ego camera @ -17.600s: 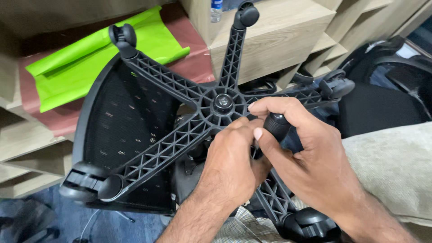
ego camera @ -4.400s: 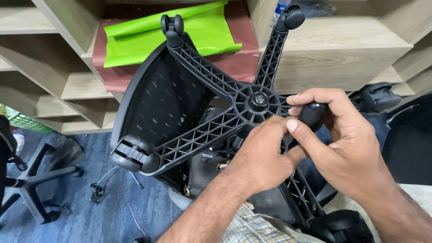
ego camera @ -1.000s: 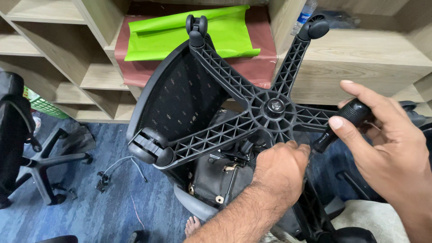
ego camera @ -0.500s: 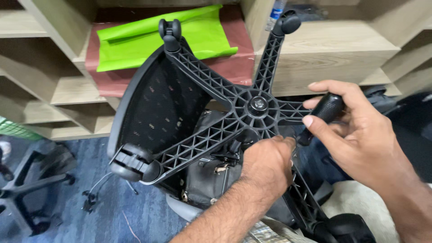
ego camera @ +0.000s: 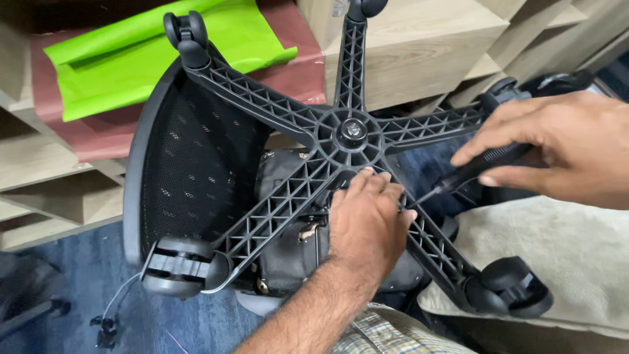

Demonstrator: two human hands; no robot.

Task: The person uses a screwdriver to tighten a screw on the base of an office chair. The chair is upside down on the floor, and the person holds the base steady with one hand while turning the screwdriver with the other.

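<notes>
Item: overturned office chair, black five-spoke base (ego camera: 350, 134) uppermost, mesh backrest (ego camera: 196, 164) hanging at left, seat mechanism (ego camera: 291, 242) exposed beneath the spokes. It lies between the person and a wooden shelf unit (ego camera: 419, 59), over blue carpet (ego camera: 85, 295).

Casters: one at lower left (ego camera: 177, 265), one at lower right (ego camera: 508, 295), one at top left (ego camera: 185, 33), others partly out of view at top and right.

Left hand (ego camera: 367, 226): laid flat, fingers loosely curled over the lower-right spoke close to the hub, pressing rather than gripping.

Right hand (ego camera: 557, 154): fingers closed round the dark handle of a screwdriver (ego camera: 475, 167), whose thin tip points down-left and ends just beside the left hand's fingertips (ego camera: 377, 180).

Surroundings: bright green sheet (ego camera: 144, 59) over a reddish-brown one (ego camera: 85, 131) on the shelf; beige cushion (ego camera: 563, 262) at right; a second chair base (ego camera: 26, 308) at far left.

Risks, as judged: the tip sits so near the bracing fingers that a slip off the ribbed plastic could jab them. The base rests on its casters' freedom; pressure from one side could turn it and throw the tool off its mark.
</notes>
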